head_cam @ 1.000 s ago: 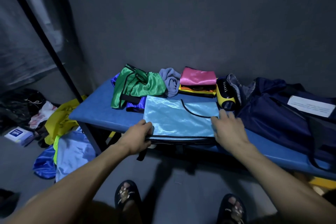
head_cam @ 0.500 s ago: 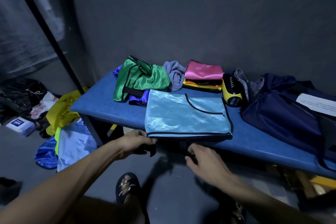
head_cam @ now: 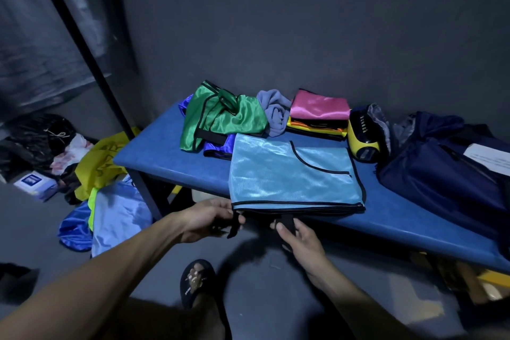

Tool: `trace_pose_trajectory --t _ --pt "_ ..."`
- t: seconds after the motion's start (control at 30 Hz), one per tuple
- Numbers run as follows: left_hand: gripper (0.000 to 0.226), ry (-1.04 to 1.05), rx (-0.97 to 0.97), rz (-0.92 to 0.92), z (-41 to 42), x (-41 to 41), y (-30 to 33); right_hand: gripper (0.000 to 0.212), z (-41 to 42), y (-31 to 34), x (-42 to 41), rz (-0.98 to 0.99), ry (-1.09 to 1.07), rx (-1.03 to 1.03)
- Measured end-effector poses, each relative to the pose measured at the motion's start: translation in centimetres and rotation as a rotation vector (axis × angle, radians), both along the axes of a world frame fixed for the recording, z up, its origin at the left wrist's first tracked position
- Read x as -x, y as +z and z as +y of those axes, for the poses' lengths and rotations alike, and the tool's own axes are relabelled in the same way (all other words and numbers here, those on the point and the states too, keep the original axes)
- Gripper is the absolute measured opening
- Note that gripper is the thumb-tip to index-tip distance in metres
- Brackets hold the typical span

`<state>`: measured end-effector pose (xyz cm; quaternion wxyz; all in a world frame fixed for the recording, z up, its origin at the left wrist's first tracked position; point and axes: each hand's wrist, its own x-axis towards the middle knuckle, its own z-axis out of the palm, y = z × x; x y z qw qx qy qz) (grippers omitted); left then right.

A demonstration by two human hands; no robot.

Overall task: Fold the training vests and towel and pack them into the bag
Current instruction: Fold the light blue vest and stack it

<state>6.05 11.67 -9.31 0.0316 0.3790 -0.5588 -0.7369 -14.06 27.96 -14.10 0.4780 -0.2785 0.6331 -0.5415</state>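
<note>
Folded light-blue training vest (head_cam: 292, 174), black-trimmed, flat at the near edge of the blue counter (head_cam: 165, 152), its black straps hanging over the edge. Left hand (head_cam: 209, 219) just below the vest's near-left corner, fingers curled round one dangling black strap (head_cam: 234, 225). Right hand (head_cam: 299, 239) just beneath the near edge, thumb and fingers pinching a second black strap (head_cam: 287, 222). Behind the vest, toward the wall: crumpled green vest (head_cam: 220, 119) lying over a royal-blue vest (head_cam: 218, 148), then a bunched grey-blue towel (head_cam: 276, 113), then a neat stack of folded vests with pink (head_cam: 320, 105) on top and orange and yellow layers (head_cam: 314, 127) below. Yellow-and-black device (head_cam: 364, 138) just right of the stack, touching grey fabric. Dark navy bag (head_cam: 441, 174) slumped at the counter's right end, white paper sheet (head_cam: 488, 154) on top. On the floor to the left: heap of yellow (head_cam: 102, 157), light-blue (head_cam: 118, 215) and blue cloth (head_cam: 74, 229), a small blue-and-white box (head_cam: 33, 182), black plastic bags (head_cam: 33, 135). Sandalled foot (head_cam: 197, 281) on the grey floor between the forearms. Dark grey wall behind, black pole (head_cam: 82, 44) slanting at left.
</note>
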Motion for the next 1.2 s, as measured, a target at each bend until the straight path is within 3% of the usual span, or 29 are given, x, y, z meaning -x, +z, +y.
trace_pose_trajectory --t 0.2,0.27,0.37,0.57,0.67,0.87,1.07,1.2 --pt "0.027 -0.007 0.051 0.022 -0.1 0.0 -0.1 0.018 0.3 1.7 0.2 0.087 0.178 -0.174" --pt "0.020 0.017 0.098 0.008 -0.1 0.1 -0.2 0.018 0.7 2.9 1.2 0.361 0.339 -0.305" --pt "0.011 0.064 0.206 0.002 0.2 0.2 -0.4 0.037 0.9 6.5 2.7 0.955 0.597 -0.501" --pt "0.022 0.142 0.519 -0.016 0.9 0.0 -0.8 0.022 -1.9 11.5 0.9 1.333 0.336 0.107" --pt "0.031 0.226 0.560 0.033 0.9 -0.3 -0.9 0.048 -5.1 10.1 0.2 1.414 0.564 0.081" --pt "0.026 0.140 0.613 0.146 1.5 -0.2 -1.4 0.007 -6.5 8.2 -0.6 1.484 0.595 0.269" --pt "0.016 0.123 0.758 0.116 1.3 0.2 -1.3 0.020 -6.2 7.1 -0.8 1.643 0.605 0.390" --pt "0.019 0.110 0.996 0.015 1.1 0.2 -0.8 0.024 -5.2 6.9 0.2 1.663 0.685 0.313"
